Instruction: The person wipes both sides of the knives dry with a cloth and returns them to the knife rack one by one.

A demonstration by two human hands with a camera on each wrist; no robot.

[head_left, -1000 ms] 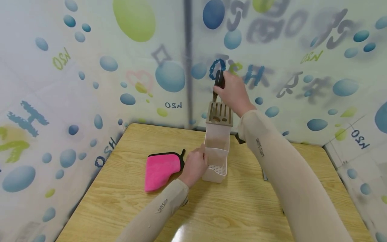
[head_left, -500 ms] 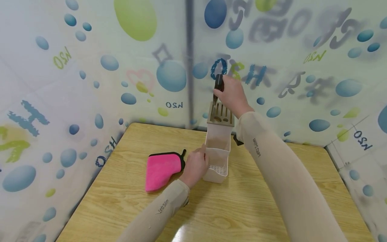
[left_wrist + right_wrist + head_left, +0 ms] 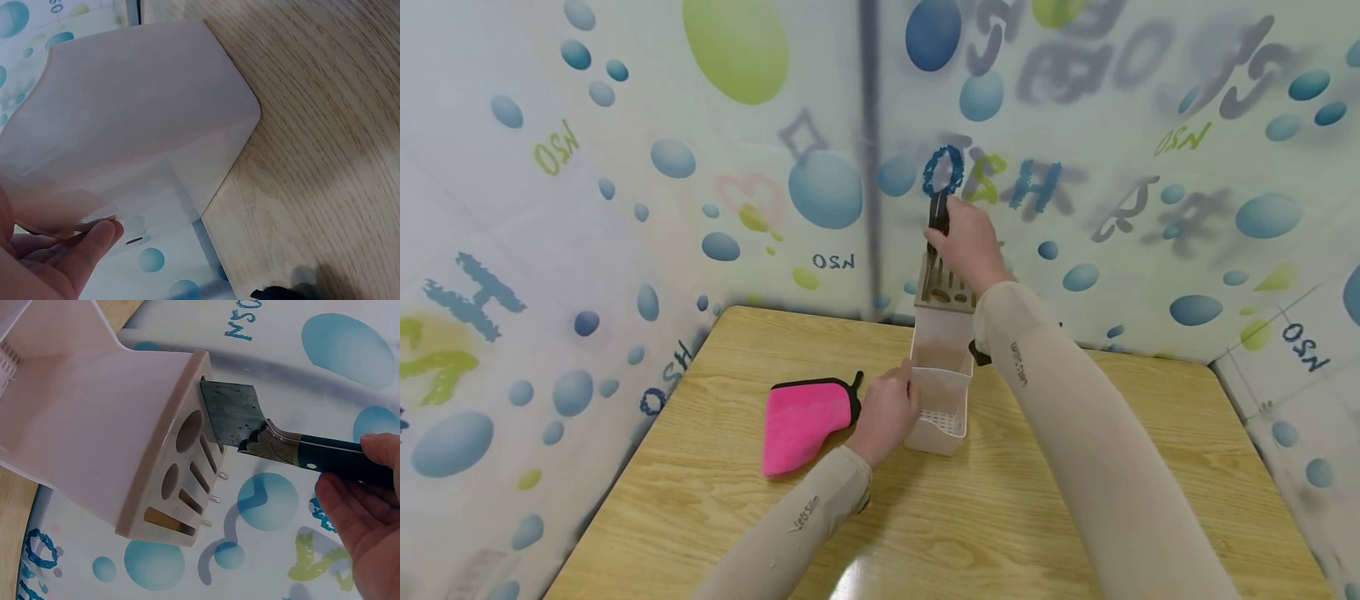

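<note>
My right hand (image 3: 972, 242) holds a kitchen knife (image 3: 331, 455) by its black handle. Its broad, stained blade points down into the long slot at the edge of the brown slotted top (image 3: 164, 475), as the right wrist view shows. That top caps the tall back compartment of a pale, stepped knife holder (image 3: 942, 335) standing on the table. My left hand (image 3: 886, 412) grips the holder's left side, thumb and fingers pinching the wall near the rim in the left wrist view. The lower part of the blade is hidden inside the holder.
A pink cloth (image 3: 805, 425) with black trim lies left of the holder on the wooden table (image 3: 925, 533). A black object (image 3: 980, 354) pokes out beside the holder, mostly behind my right sleeve. The patterned wall (image 3: 760, 250) rises behind the table.
My right hand has come down a little, and the knife sits deeper in the slot. The right forearm has shifted slightly left. My left hand keeps its grip on the holder.
</note>
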